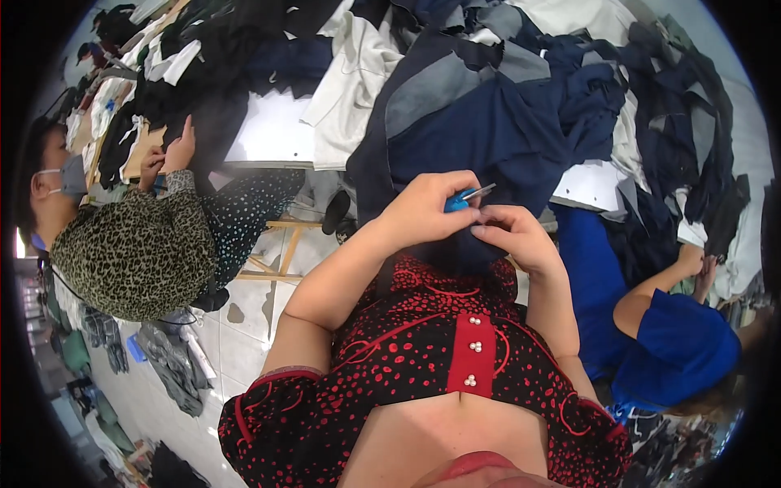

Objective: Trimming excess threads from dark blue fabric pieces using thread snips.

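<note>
In front of my chest my left hand is closed around thread snips with a blue handle. Their metal blades point up to the right, past the fingers. Beside it, my right hand has its thumb and fingers pinched together, close to the left fingertips. A navy garment with grey lining patches lies spread on the table and hangs down over its near edge to my hands. My right fingers seem to pinch its edge; the exact spot is partly hidden by the fingers.
White cloth and dark garments are heaped around the navy one. White table surfaces show between the heaps. A person in a leopard-print top works at left, another in blue at right. A wooden stool stands left.
</note>
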Available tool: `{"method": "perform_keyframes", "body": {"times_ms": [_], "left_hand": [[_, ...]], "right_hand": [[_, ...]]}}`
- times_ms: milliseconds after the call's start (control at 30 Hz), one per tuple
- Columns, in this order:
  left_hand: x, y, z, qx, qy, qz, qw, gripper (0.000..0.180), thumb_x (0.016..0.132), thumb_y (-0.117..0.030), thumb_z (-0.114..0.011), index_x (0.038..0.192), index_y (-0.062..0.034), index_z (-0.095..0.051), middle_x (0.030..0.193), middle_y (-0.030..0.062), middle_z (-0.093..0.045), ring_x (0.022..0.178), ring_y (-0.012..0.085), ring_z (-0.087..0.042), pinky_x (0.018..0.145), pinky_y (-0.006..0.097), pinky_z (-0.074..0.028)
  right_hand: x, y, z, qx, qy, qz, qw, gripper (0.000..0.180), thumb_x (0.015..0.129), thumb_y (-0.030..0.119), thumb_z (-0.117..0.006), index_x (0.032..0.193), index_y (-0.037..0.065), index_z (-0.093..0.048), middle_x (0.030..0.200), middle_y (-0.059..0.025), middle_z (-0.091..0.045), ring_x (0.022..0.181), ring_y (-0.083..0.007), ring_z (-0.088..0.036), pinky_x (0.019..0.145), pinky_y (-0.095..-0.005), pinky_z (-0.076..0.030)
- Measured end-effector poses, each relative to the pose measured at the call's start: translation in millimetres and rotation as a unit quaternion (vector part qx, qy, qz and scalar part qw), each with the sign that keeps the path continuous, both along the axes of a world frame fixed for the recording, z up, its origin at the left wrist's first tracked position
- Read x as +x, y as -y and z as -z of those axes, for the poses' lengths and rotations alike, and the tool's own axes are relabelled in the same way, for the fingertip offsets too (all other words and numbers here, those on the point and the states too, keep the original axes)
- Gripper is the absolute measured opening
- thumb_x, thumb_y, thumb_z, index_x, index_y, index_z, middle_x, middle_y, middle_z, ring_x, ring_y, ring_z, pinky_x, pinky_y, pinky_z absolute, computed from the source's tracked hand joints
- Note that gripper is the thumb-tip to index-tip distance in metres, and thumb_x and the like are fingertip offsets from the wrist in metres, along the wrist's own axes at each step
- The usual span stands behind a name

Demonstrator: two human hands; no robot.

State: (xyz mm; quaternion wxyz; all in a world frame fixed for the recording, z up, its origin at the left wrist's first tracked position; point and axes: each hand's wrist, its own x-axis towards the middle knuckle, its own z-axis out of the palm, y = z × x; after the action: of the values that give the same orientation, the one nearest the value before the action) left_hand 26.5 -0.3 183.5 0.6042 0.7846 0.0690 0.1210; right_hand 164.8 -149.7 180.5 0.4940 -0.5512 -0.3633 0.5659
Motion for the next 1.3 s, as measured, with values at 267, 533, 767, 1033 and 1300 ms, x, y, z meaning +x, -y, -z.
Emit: {"method": "perform_keyframes", "body": {"times_ms": [267, 533, 767, 1033, 1300], "left_hand": [[2.1, -17.2, 29.7, 0.066, 0.012, -0.232, 0.971, 0.035, 0.081, -0.019, -0.063, 0.110, -0.0033, -0.050, 0.096, 0.0089, -0.057, 0.094, 0.0164, -0.055, 0.084, 0.029, -0.043], [-37.3, 12.8, -17.2, 0.107, -0.017, -0.029, 0.994, 0.040, 0.077, -0.015, -0.065, 0.113, -0.0039, -0.050, 0.096, 0.0115, -0.059, 0.087, 0.0226, -0.060, 0.078, 0.030, -0.045], [-36.2, 25.5, -11.2, 0.176, -0.024, -0.062, 0.982, 0.033, 0.075, -0.015, -0.066, 0.100, -0.0059, -0.047, 0.078, 0.0125, -0.059, 0.070, 0.0327, -0.061, 0.060, 0.038, -0.046], [-33.4, 28.0, -8.7, 0.178, -0.021, -0.072, 0.981, 0.033, 0.076, -0.016, -0.067, 0.100, -0.0062, -0.047, 0.076, 0.0124, -0.059, 0.068, 0.0327, -0.061, 0.059, 0.039, -0.046], [-33.2, 32.6, -6.7, 0.193, -0.035, -0.082, 0.977, 0.032, 0.077, -0.017, -0.066, 0.101, -0.0076, -0.047, 0.072, 0.0121, -0.059, 0.068, 0.0332, -0.061, 0.058, 0.040, -0.046]], "right_hand": [[3.3, 10.2, 11.0, -0.044, -0.105, 0.030, 0.993, 0.015, 0.081, 0.005, -0.065, 0.094, -0.002, -0.063, 0.085, 0.0023, -0.061, 0.080, -0.0034, -0.054, 0.075, -0.0184, -0.044], [7.0, 6.4, 8.3, 0.011, -0.075, 0.054, 0.996, 0.013, 0.084, 0.004, -0.061, 0.094, -0.002, -0.063, 0.086, -0.0003, -0.062, 0.079, -0.0049, -0.055, 0.073, -0.0191, -0.044], [7.3, 7.9, 9.1, 0.011, -0.003, 0.059, 0.998, 0.013, 0.084, 0.006, -0.060, 0.095, -0.002, -0.063, 0.084, 0.0025, -0.059, 0.078, -0.0028, -0.050, 0.071, -0.0185, -0.040], [4.1, 9.4, 9.0, 0.020, 0.050, 0.073, 0.996, 0.013, 0.084, 0.007, -0.062, 0.094, -0.001, -0.063, 0.080, 0.0056, -0.056, 0.075, -0.0014, -0.046, 0.067, -0.0178, -0.037], [2.4, 12.6, 7.4, 0.017, 0.101, 0.076, 0.992, 0.013, 0.085, 0.007, -0.062, 0.095, -0.001, -0.062, 0.080, 0.0060, -0.055, 0.075, -0.0011, -0.045, 0.066, -0.0180, -0.037]]}}
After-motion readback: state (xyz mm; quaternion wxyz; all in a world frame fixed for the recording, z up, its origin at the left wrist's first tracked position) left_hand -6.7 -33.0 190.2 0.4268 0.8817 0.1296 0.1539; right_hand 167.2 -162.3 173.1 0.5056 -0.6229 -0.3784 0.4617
